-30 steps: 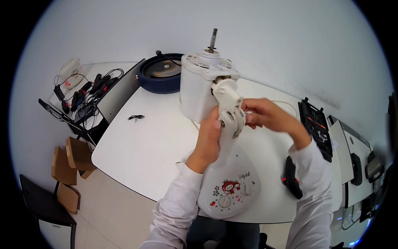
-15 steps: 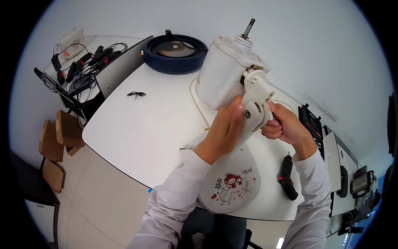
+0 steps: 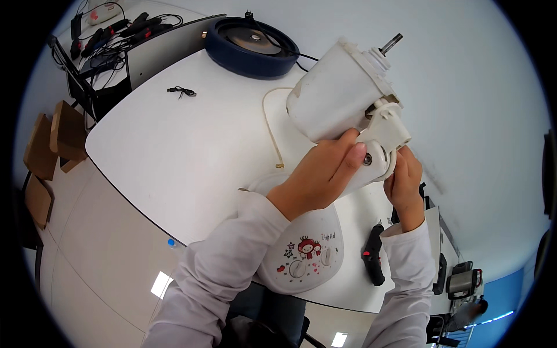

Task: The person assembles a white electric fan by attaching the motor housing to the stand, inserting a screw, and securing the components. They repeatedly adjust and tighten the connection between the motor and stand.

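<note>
A white desk fan without blades stands before me, its motor housing (image 3: 333, 93) leaning to the right and a bare metal shaft (image 3: 390, 44) pointing up and right. Wrapped round the fan's neck just below the tilt joint (image 3: 386, 127) is my left hand (image 3: 319, 171), thumb near a dark screw or bolt (image 3: 368, 158). My right hand (image 3: 406, 185) is closed at the far right side of that joint; its fingertips are partly hidden behind it. The fan's rounded base (image 3: 304, 255), with cartoon prints and two knobs, sits below my left forearm at the table's near edge.
A black electric screwdriver (image 3: 373, 255) lies right of the base. A dark blue round part (image 3: 249, 55) with a black cord stands at the back. A small black cable (image 3: 181, 91) and an off-white cord (image 3: 266, 119) lie leftward. Cardboard boxes (image 3: 67, 133) sit beyond the left edge.
The view has shifted, and the table things sit further left in it. The fan's motor housing leans more to the right. My right hand's fingers now point upward at the joint.
</note>
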`<state>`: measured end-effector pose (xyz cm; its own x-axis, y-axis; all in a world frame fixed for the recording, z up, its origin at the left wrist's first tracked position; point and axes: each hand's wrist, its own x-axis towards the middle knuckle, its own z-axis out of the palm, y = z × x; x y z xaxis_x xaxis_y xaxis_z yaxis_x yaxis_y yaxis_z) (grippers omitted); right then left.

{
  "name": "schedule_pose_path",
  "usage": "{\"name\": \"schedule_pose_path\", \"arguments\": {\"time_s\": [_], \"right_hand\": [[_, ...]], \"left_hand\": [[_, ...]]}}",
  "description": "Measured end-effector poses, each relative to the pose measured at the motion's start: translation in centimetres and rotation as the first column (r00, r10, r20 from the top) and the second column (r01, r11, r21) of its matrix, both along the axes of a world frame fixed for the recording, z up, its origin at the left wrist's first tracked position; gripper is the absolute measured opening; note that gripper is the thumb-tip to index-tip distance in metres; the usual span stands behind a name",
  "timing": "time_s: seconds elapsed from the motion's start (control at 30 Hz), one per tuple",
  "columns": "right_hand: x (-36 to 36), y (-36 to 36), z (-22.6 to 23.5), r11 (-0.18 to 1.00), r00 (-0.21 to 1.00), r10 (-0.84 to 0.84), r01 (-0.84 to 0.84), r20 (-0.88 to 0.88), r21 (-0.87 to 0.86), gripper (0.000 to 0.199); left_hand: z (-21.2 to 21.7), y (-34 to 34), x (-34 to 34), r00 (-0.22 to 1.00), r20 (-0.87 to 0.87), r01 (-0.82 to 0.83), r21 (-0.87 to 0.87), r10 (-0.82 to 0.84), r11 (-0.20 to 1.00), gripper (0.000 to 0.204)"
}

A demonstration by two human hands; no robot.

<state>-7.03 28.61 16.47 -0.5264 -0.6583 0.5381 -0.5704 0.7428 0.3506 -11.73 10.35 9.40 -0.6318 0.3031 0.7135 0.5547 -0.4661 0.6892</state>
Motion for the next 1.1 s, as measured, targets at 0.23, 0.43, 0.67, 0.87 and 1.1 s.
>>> {"name": "schedule_pose_path", "arguments": {"time_s": [0.23,0.43,0.67,0.87,1.1], "right_hand": [[0.8,-0.9,1.1,0.815,0.674,0.137,0.340,0.726,-0.470,0.035],[0.5,-1.5,0.5,0.507,0.556,0.212,0.641,0.804,-0.577,0.043],[1.8,-2.1,-1.2,0.806,0.985,-0.028,0.121,0.168,-0.579,0.026],[1.8,-1.4,1.0,0.995,0.999,0.038,-0.038,-0.003,-0.093,0.024],[1.4,-3.1,1.2,0.664,0.712,0.228,0.385,0.664,-0.641,0.035]], "left_hand": [[0.0,-0.1,-0.1,1.000,0.016,-0.014,-0.017,0.014,1.000,0.032],[-0.2,0.2,-0.2,0.998,-0.008,-0.059,-0.007,0.059,0.998,0.031],[-0.2,0.3,0.0,0.999,0.010,-0.038,0.001,0.038,0.999,0.031],[0.0,0.3,0.1,1.000,0.001,-0.026,0.023,0.026,0.999,0.032],[-1.2,1.9,-0.8,0.999,-0.023,0.044,0.148,-0.041,0.988,0.037]]}}
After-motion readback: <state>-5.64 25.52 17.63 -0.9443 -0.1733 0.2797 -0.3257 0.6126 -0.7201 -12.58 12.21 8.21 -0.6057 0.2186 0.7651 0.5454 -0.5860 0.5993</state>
